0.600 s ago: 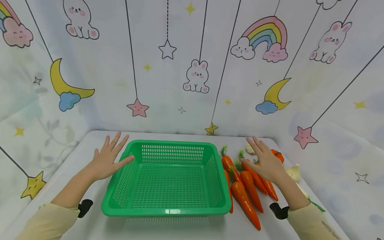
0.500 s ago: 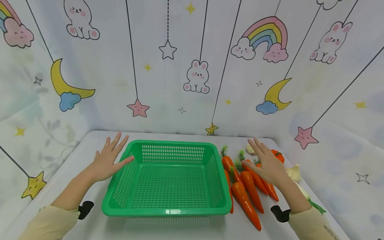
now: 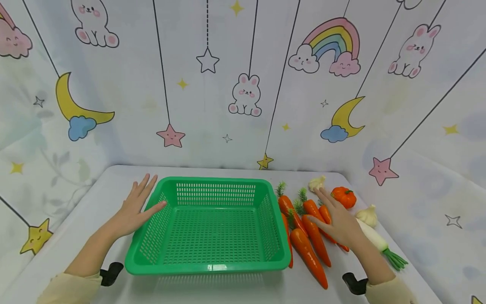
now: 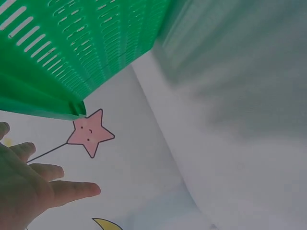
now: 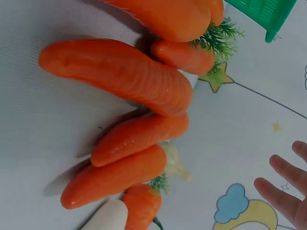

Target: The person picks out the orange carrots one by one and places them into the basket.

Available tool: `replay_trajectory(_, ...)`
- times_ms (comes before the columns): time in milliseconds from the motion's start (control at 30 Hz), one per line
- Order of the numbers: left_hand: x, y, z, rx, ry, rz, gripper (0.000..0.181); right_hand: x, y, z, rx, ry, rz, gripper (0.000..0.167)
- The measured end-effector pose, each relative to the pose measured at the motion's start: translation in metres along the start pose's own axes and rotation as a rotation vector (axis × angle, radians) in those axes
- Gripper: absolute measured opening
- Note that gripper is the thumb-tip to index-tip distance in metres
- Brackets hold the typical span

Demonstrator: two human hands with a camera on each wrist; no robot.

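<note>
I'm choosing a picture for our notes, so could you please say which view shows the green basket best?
The head view, because the green basket fits entirely in frame, its inside visible, with only the left hand overlapping one edge. The left wrist view shows a cropped slotted part; the right wrist view, only a corner.

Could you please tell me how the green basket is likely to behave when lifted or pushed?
The green basket is probably light for its size, given its slotted walls, which may also flex. Its broad, flat floor suggests sliding rather than tipping.
</note>
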State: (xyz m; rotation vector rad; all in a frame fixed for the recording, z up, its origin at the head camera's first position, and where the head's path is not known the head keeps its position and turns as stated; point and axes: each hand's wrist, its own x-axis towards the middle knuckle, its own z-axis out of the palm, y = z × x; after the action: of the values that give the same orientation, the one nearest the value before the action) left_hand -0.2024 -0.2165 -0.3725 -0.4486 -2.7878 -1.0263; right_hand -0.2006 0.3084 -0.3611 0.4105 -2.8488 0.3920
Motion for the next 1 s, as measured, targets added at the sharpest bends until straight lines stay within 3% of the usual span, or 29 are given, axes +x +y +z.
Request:
replay_trajectory(400, -0.005, -0.007, 0.008, -0.117, 0.0, 0.014, 0.076, -0.014, 0.006, 0.019, 0.066, -0.001, -0.027, 0.079)
replay_trajectory(700, -0.011, -0.014, 0.018, -0.219, 0.005, 0.036, 0.078, -0.023, 0.006, 0.038, 0.255, -0.046, -0.04, 0.078)
replay_trajectory(1000, -0.013, -0.019, 0.03, -0.277, -0.005, 0.048, 0.081, -0.034, 0.01, 0.051, 0.285, -0.04, -0.045, 0.076)
